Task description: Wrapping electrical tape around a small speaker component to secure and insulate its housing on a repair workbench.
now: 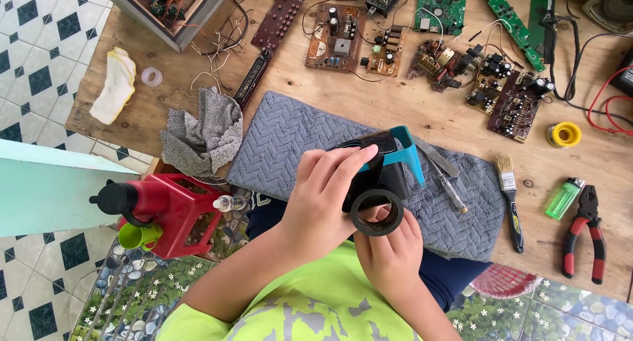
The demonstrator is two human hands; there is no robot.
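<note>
Black electrical tape, a roll (376, 212) of it, sits pinched in the right hand (394, 249), whose fingers curl up around the ring from below, one fingertip showing through its hole. Above it the left hand (321, 197) is closed over a black device with a turquoise edge (389, 162), fingers pressed flat along its top and side, so that the device is held just over the roll and touches it. Both hands work close to the body, above the near edge of a grey quilted mat (290, 140) spread on the wooden table (409, 107).

On the mat, just right of the hands, lie metal tweezers (436, 156) and a thin screwdriver (450, 188). Past the mat's right edge rests a small paintbrush (509, 195), then a green lighter (564, 197) and red-handled pliers (586, 230). A yellow spool of solder (564, 135) stands farther back. Across the far side of the table spread many circuit boards (333, 36), brown and green, with loose wires among them. To the left of the mat lies a crumpled grey rag (204, 131), and beyond it a clear tape ring (151, 77) and a white cloth (116, 84). A red plastic stool (173, 209) stands on the floor at the left.
</note>
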